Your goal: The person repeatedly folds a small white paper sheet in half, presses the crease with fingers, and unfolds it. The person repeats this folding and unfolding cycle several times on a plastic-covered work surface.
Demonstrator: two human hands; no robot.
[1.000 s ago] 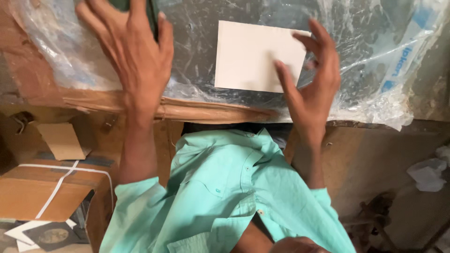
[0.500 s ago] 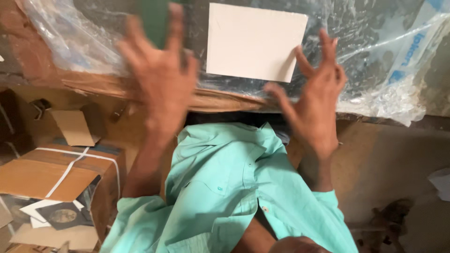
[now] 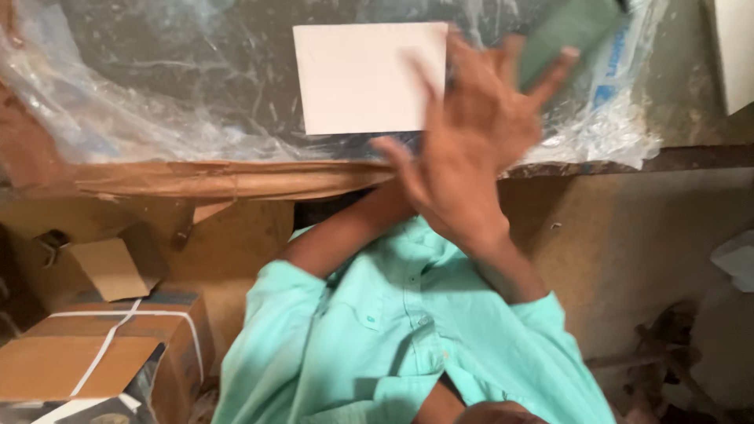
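My right hand (image 3: 471, 157) is raised in mid-frame with its fingers spread, blurred by motion, over the table's front edge. My left forearm (image 3: 345, 232) crosses under it from the left, and the left hand itself is hidden beneath the right hand. A dark green flat object (image 3: 569, 31) sticks out past the right fingertips at the upper right. I cannot tell which hand has it. A white rectangular card (image 3: 365, 78) lies on crinkled clear plastic sheeting (image 3: 157, 102), just left of the hands.
A torn brown cardboard edge (image 3: 220, 179) runs along the table front. Taped cardboard boxes (image 3: 102, 353) stand at the lower left. A pale object (image 3: 734, 47) sits at the top right corner. My mint green shirt (image 3: 408, 345) fills the bottom centre.
My left hand has swung right from the upper left and now lies under my right hand. The green object has moved with it to the upper right. The white card has stayed put.
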